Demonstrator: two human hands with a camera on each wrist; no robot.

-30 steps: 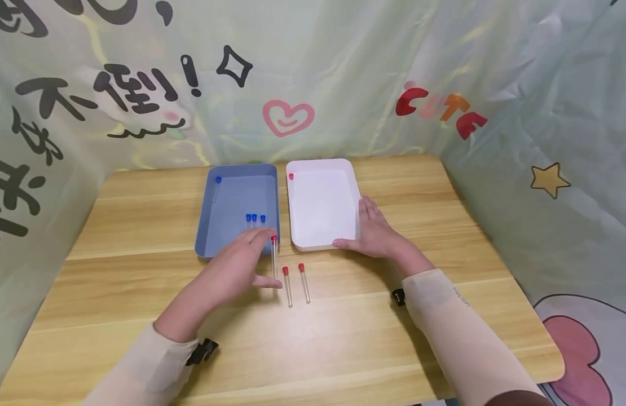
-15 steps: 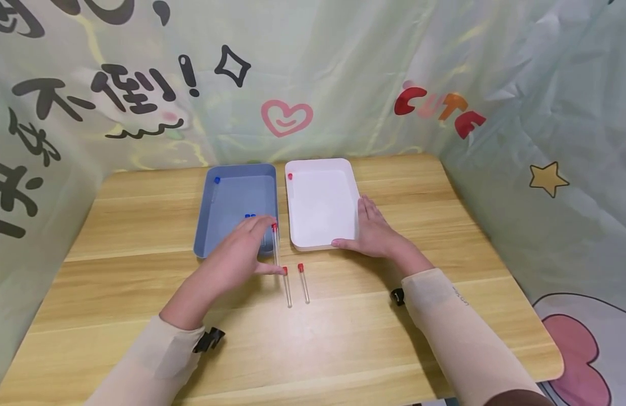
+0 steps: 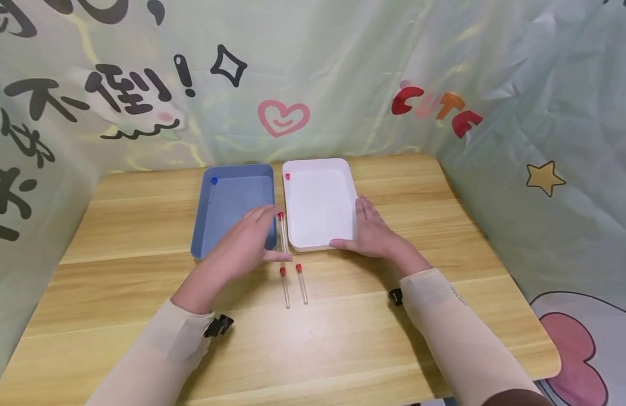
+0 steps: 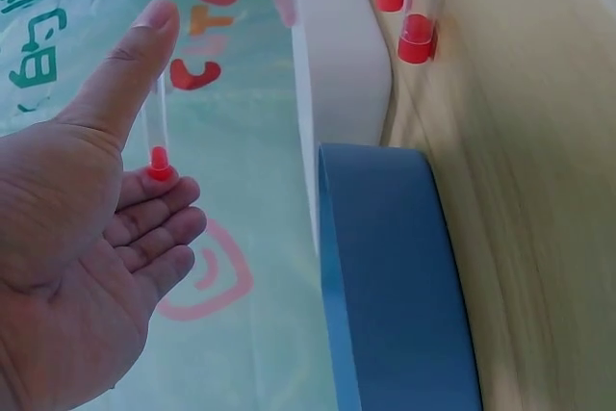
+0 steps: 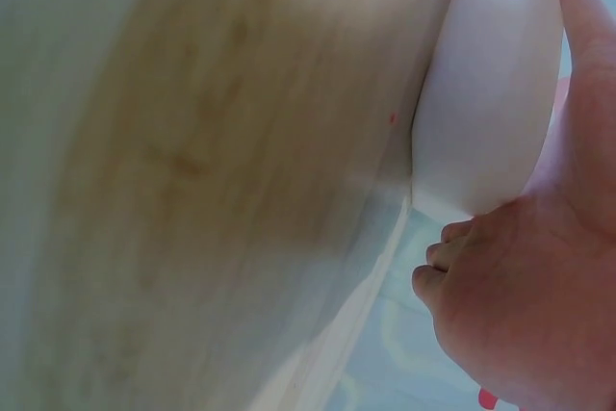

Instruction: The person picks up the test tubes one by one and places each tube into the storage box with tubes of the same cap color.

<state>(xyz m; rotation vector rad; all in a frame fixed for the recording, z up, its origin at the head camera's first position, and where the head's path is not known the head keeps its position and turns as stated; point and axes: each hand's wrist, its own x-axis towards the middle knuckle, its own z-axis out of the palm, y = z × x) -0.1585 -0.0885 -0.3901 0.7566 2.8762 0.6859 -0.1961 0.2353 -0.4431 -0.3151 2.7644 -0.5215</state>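
Note:
My left hand (image 3: pixel 244 239) is held over the right edge of the blue tray (image 3: pixel 232 194). It pinches a clear, red-capped test tube (image 3: pixel 283 234) lengthwise, the thumb at the bare end and a fingertip at the cap, as the left wrist view (image 4: pixel 159 132) confirms. Two more red-capped test tubes, one left (image 3: pixel 285 290) and one right (image 3: pixel 302 286), lie side by side on the table in front. My right hand (image 3: pixel 376 234) rests against the near right corner of the white tray (image 3: pixel 320 203), fingers straight along its side and thumb along its front.
Inside the blue tray's far left corner is a small blue cap (image 3: pixel 214 180); a red cap (image 3: pixel 287 176) shows in the white tray's far left corner. A narrow gap separates the trays. Printed fabric (image 3: pixel 343 73) hangs behind the wooden table (image 3: pixel 343 349).
My left hand has moved away from me and slightly right with the red-capped test tube, now covering the blue-capped tubes seen earlier in the blue tray. My right hand stays at the white tray.

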